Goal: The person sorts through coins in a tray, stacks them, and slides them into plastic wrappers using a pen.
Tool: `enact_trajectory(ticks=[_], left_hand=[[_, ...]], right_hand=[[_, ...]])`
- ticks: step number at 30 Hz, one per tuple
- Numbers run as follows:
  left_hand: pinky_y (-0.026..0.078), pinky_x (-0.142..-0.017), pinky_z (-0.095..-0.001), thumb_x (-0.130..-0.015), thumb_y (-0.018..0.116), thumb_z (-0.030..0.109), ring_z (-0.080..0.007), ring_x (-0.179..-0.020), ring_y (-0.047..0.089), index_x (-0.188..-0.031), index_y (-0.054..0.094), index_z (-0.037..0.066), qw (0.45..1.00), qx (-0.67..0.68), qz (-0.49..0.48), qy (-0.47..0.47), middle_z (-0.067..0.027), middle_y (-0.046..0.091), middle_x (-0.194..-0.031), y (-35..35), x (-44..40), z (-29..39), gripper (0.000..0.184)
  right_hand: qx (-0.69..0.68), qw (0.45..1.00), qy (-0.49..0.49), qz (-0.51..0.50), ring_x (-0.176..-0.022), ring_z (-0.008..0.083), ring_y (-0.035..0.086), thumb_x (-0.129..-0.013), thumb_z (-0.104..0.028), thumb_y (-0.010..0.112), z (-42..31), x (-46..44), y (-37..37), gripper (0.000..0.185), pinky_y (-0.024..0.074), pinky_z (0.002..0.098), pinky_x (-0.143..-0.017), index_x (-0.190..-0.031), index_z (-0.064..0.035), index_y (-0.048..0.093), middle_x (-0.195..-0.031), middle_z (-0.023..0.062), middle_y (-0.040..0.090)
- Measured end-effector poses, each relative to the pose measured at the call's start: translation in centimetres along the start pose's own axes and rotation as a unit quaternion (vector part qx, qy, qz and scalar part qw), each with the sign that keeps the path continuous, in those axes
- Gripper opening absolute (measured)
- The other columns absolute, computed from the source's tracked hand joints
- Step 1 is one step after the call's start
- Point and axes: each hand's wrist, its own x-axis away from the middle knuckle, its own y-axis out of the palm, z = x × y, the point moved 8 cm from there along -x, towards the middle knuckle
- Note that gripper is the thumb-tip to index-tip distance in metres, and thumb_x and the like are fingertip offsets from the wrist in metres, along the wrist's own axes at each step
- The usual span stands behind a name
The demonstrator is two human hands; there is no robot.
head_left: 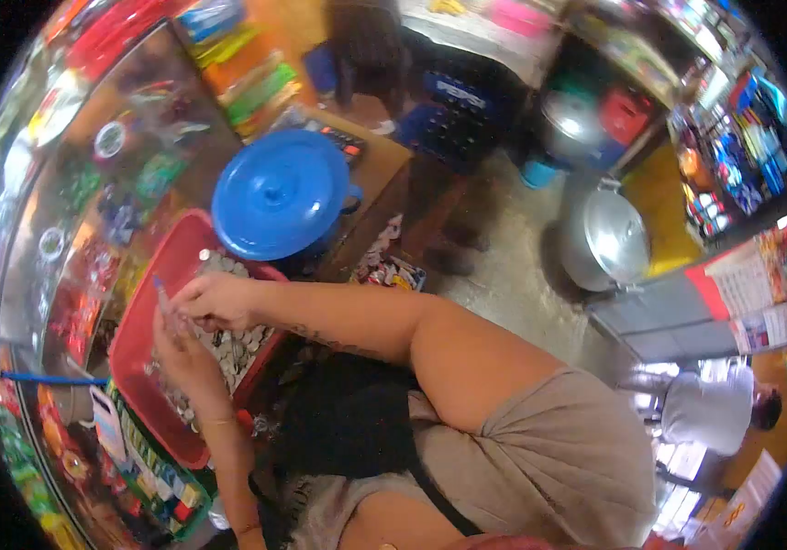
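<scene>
My left hand and my right hand meet above a red plastic basin. Many coins lie loose in it. The left fingers close around a slim pale thing with a blue-violet tip, whose kind I cannot make out. Close against it, the right fingers are pinched together; what they grip is hidden. Past the basin's far right side is a round blue lid on a container.
A calculator lies behind the blue lid. Glass display shelves line the left side. A dark blue crate stands at the back. A large metal pot is on the floor at right. A person is at far right.
</scene>
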Motion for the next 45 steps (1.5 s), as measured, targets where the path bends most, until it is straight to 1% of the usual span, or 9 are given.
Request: enact_trajectory(ticks=[2, 5, 15, 25, 31, 34, 36, 41, 45], left_hand=[[0.048, -0.086, -0.036, -0.097, 0.057, 0.016, -0.0245, -0.099, 0.062, -0.117, 0.061, -0.001, 0.997, -0.074, -0.003, 0.004, -0.0164, 0.065, -0.109, -0.9, -0.8, -1.0, 0.026], [0.048, -0.081, -0.0352, -0.094, 0.063, 0.019, -0.0239, -0.092, 0.062, -0.111, 0.062, -0.002, 0.978, -0.025, -0.12, -0.17, -0.0149, 0.066, -0.105, -0.2, -0.8, -1.6, 0.027], [0.048, -0.076, -0.0373, -0.091, 0.057, 0.01, -0.0277, -0.086, 0.063, -0.107, 0.061, -0.001, 0.981, -0.164, -0.086, 0.05, -0.0176, 0.066, -0.095, 1.0, -1.2, -3.2, 0.02], [0.048, -0.08, -0.0375, -0.084, 0.054, 0.01, -0.027, -0.088, 0.062, -0.105, 0.064, 0.001, 0.999, -0.019, -0.041, 0.008, -0.0155, 0.065, -0.093, 0.6, -1.8, -4.5, 0.024], [0.047, -0.074, -0.0395, -0.084, 0.056, 0.012, -0.0287, -0.081, 0.061, -0.101, 0.065, 0.002, 0.998, 0.053, -0.011, 0.025, -0.0167, 0.063, -0.086, -0.4, -1.6, -3.5, 0.022], [0.047, -0.069, -0.0403, -0.085, 0.056, 0.012, -0.0318, -0.075, 0.06, -0.095, 0.064, 0.001, 0.999, 0.028, -0.003, 0.032, -0.0195, 0.061, -0.08, -0.6, -1.7, -3.0, 0.017], [0.046, -0.065, -0.0404, -0.085, 0.057, 0.012, -0.0337, -0.07, 0.058, -0.091, 0.062, 0.001, 0.997, 0.055, 0.032, 0.049, -0.021, 0.059, -0.077, -0.9, -1.6, -3.4, 0.013], [0.045, -0.062, -0.0363, -0.091, 0.056, 0.014, -0.0187, -0.068, 0.057, -0.084, 0.06, 0.002, 0.989, 0.036, 0.081, -0.118, -0.0095, 0.06, -0.072, -3.9, -2.8, -7.2, 0.014], [0.044, -0.065, -0.0294, -0.096, 0.056, 0.018, -0.006, -0.074, 0.051, -0.086, 0.062, 0.004, 0.981, 0.133, 0.048, -0.136, 0.0, 0.058, -0.076, -3.6, -1.8, -6.0, 0.017]], right_hand=[[0.146, 0.989, 0.002, 0.0, -0.064, 0.0101, 0.058, -0.087, -0.015, 0.072, -1.2, 1.0, 0.3, 0.032, 0.0467, 0.0263, -0.054, -0.112, -0.0008, 0.059, -0.079, 0.0046, 0.063], [0.16, 0.982, -0.063, 0.079, -0.056, 0.01, 0.055, -0.085, -0.015, 0.074, -3.2, 2.2, -0.1, 0.027, 0.0421, 0.025, -0.046, -0.099, -0.0011, 0.057, -0.071, 0.0036, 0.059], [0.338, 0.925, -0.059, 0.163, -0.051, 0.0072, 0.049, -0.089, -0.024, 0.072, -4.0, 1.2, -1.6, 0.026, 0.0379, 0.0239, -0.042, -0.081, -0.0063, 0.055, -0.062, 0.001, 0.056], [0.366, 0.919, -0.119, 0.081, -0.061, 0.0054, 0.052, -0.092, -0.018, 0.065, -3.3, 0.7, -0.4, 0.019, 0.0429, 0.0239, -0.053, -0.107, -0.0064, 0.064, -0.078, -0.0004, 0.061], [0.583, 0.773, -0.234, 0.091, -0.081, 0.022, 0.06, -0.096, -0.018, 0.054, -4.4, 1.6, 1.5, 0.022, 0.0491, 0.0373, -0.072, -0.111, -0.0038, 0.061, -0.093, 0.0131, 0.063], [0.607, 0.738, -0.29, 0.054, -0.079, 0.0191, 0.06, -0.096, -0.018, 0.052, -5.0, 1.8, 2.7, 0.021, 0.0485, 0.0351, -0.069, -0.108, -0.003, 0.06, -0.089, 0.0104, 0.062], [0.557, 0.804, -0.204, 0.046, -0.075, 0.0168, 0.059, -0.097, -0.018, 0.05, -4.5, 1.5, 2.5, 0.021, 0.0477, 0.0331, -0.067, -0.107, -0.0028, 0.06, -0.086, 0.0081, 0.061], [0.28, 0.958, 0.041, 0.052, -0.067, 0.0115, 0.052, -0.098, -0.014, 0.048, -2.0, 2.5, 1.4, 0.023, 0.0435, 0.0266, -0.06, -0.113, -0.0031, 0.061, -0.087, 0.0033, 0.059], [0.218, 0.975, 0.033, 0.034, -0.078, 0.0129, 0.056, -0.096, -0.009, 0.052, -3.2, 2.1, 2.7, 0.029, 0.0464, 0.0272, -0.066, -0.124, -0.0031, 0.057, -0.1, 0.0047, 0.06]])
